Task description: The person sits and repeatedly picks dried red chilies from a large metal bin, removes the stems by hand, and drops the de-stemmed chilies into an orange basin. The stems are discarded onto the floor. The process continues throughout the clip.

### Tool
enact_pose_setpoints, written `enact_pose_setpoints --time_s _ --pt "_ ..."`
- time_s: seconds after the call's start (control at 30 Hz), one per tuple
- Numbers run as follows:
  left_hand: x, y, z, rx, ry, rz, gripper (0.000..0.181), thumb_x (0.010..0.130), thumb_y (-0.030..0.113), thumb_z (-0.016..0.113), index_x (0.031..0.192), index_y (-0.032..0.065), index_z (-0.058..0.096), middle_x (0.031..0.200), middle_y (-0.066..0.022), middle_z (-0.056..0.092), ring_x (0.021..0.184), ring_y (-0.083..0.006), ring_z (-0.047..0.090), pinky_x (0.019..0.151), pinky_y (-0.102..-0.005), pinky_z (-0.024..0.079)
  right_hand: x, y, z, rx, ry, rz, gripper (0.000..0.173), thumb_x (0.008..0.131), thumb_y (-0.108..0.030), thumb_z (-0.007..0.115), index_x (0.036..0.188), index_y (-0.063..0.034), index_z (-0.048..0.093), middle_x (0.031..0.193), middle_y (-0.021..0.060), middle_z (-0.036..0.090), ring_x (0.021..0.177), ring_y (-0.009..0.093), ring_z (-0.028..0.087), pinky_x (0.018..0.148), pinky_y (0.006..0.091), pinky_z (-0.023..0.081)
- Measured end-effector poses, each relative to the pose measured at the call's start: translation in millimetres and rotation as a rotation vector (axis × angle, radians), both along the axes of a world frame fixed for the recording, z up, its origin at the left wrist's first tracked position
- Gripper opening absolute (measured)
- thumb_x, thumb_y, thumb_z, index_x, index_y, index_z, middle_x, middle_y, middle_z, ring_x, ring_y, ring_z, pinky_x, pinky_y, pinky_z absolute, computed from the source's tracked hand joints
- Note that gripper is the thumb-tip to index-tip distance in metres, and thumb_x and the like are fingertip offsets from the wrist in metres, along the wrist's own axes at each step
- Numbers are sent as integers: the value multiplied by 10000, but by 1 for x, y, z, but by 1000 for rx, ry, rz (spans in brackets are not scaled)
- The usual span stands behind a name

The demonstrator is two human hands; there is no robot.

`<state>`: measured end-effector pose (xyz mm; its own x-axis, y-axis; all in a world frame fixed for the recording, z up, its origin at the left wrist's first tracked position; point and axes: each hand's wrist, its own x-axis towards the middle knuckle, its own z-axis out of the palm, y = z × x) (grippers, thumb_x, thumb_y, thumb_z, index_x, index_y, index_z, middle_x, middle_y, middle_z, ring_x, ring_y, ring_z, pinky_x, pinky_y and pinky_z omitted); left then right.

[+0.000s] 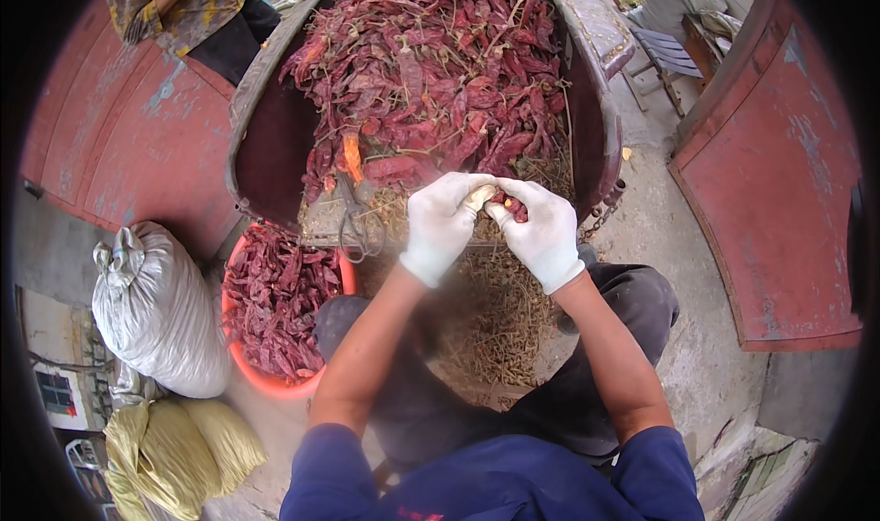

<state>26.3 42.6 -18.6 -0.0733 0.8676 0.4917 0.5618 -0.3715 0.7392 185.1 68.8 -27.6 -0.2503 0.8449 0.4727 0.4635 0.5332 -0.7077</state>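
Both my hands wear white knit gloves and meet above the front edge of a metal cart bed (608,132). My right hand (540,218) grips a crumpled dried red chili pepper (514,207) between thumb and fingers. Against the same pepper, my left hand (443,215) is pinched closed, its thumb tip stained yellowish; the fingers hide what lies between them. Beyond my hands rises a large heap of dried red chili peppers (419,88), many with stems. A pair of scissors (354,222) lies at the bed's front edge, left of my hands.
An orange-red tub (278,388) of dried peppers (282,301) stands by my left knee. Stems and debris (505,315) cover the ground between my legs. A white woven sack (161,308) and yellow sacks (182,445) sit at left. Red metal doors (151,122) (777,177) flank the cart.
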Motion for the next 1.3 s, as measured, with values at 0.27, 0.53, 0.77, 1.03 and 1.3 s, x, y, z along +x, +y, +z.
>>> enact_pose_setpoints --time_s 0.27,0.53,0.77,1.03,1.3 --pt "-15 5 -8 -337 -1317 -225 212 996 237 633 1056 34 633 856 -37 662 738 -142 633 646 -274 518 -1 -3 3 -590 471 168 225 888 -169 742 1063 -28 738 759 17 683 611 51 589 520 249 470" --pt "-39 4 24 -514 -371 38 342 937 328 719 748 45 677 603 0 612 484 -87 532 464 -233 404 26 10 27 -865 745 121 340 887 -311 777 1038 -25 669 739 -17 588 493 49 454 432 216 363" --pt "-21 20 -18 -191 518 238 418 829 472 737 1039 110 735 988 -107 705 953 -285 673 822 -405 529 22 5 27 -857 609 111 242 890 -261 754 912 -42 654 706 -44 568 527 27 465 421 218 339" --pt "-13 48 -33 -106 674 262 224 797 251 739 964 104 711 841 -103 692 818 -324 667 720 -446 524 7 3 4 -171 208 23 252 838 -233 716 1067 -132 744 782 101 715 677 198 689 668 310 542" --pt "-17 21 -9 -51 568 249 250 908 278 672 1062 84 709 883 -133 704 845 -333 670 748 -442 526 5 -5 16 99 -259 -70 519 881 -250 661 1392 -250 563 743 46 657 596 265 654 539 392 510"
